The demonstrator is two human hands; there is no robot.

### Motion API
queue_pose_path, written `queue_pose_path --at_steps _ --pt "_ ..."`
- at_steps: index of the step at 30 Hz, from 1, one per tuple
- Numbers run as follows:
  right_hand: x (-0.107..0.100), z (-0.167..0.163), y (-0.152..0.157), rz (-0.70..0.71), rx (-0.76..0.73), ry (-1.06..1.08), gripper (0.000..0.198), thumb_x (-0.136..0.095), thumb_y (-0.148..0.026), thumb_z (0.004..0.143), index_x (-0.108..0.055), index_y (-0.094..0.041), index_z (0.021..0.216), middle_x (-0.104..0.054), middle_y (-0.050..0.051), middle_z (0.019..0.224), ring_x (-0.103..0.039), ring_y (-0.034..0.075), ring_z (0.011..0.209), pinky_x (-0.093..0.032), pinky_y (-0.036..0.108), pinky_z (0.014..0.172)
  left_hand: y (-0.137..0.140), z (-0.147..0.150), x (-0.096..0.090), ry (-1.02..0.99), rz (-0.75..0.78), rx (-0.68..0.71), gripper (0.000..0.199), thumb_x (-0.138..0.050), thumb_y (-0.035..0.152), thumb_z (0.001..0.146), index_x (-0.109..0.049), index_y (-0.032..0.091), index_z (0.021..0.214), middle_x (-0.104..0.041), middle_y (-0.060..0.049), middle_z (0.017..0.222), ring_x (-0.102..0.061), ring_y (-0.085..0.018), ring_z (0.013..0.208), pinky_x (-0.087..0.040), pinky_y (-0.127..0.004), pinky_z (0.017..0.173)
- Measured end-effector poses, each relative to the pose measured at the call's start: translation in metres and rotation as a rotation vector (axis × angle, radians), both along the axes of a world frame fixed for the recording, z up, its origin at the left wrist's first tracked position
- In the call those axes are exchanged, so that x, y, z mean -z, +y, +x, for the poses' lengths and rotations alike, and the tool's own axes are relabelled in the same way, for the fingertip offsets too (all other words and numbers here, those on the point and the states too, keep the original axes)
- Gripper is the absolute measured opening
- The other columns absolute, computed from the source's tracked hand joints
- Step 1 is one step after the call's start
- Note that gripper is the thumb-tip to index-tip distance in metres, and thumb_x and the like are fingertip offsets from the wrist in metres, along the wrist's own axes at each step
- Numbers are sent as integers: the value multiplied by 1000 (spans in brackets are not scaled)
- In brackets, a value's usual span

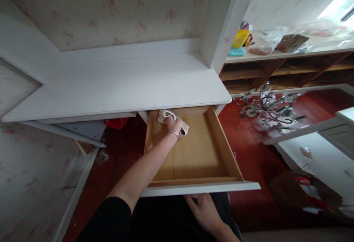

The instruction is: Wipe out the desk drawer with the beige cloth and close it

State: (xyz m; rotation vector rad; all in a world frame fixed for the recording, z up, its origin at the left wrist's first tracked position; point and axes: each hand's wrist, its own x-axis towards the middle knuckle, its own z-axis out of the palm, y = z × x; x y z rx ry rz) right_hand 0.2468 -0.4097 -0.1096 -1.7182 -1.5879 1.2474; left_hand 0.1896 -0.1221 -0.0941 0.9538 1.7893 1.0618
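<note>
My left hand, with silver bangles at the wrist, reaches into a pulled-out wooden drawer. Its fingers are closed on a crumpled beige cloth, pressed near the drawer's back left part. The cloth sticks out on both sides of the hand and looks dark in its folds. My right hand is low in front of the drawer, right up against the white drawer front. Its fingers look curled, but the tips are hidden under the front's edge, and what they hold, if anything, does not show.
Above the drawer runs a white desktop. On the red floor to the right lies a metal chandelier, near low wooden shelves with bags and a yellow container on top. A white cabinet piece and a brown bag stand at lower right.
</note>
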Motion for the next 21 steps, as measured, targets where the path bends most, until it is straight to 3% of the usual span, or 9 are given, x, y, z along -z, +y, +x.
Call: queue_pose_path --at_steps 4,12,18,21 --pt "2 0 -1 5 11 -7 51 -38 -45 97 -65 -20 62 -70 2 70 -65 22 75 -42 27 71 -9 38 -2 33 -20 165 25 -59 12 71 -52 20 93 -67 -4 91 -65 -16 84 -49 -24 72" --pt "2 0 -1 40 -17 -3 42 -40 -38 97 -71 -22 74 -72 2 80 -66 22 85 -42 27 77 -24 86 -1 108 -16 612 38 -64 14 69 -58 20 106 -68 -7 98 -65 -19 90 -47 -26 77" --pt "2 0 0 26 -8 -21 40 -41 -37 96 -74 -23 77 -73 3 85 -65 23 90 -42 28 82 -55 92 -7 184 14 980 63 -67 15 67 -52 27 126 -67 -7 110 -63 -22 98 -47 -27 81" --pt "2 1 0 27 -16 -36 40 -42 -38 96 -74 -24 79 -73 3 87 -64 24 93 -42 30 85 -72 79 -14 256 15 1170 60 -64 18 71 -51 28 128 -65 -7 117 -61 -24 105 -47 -28 86"
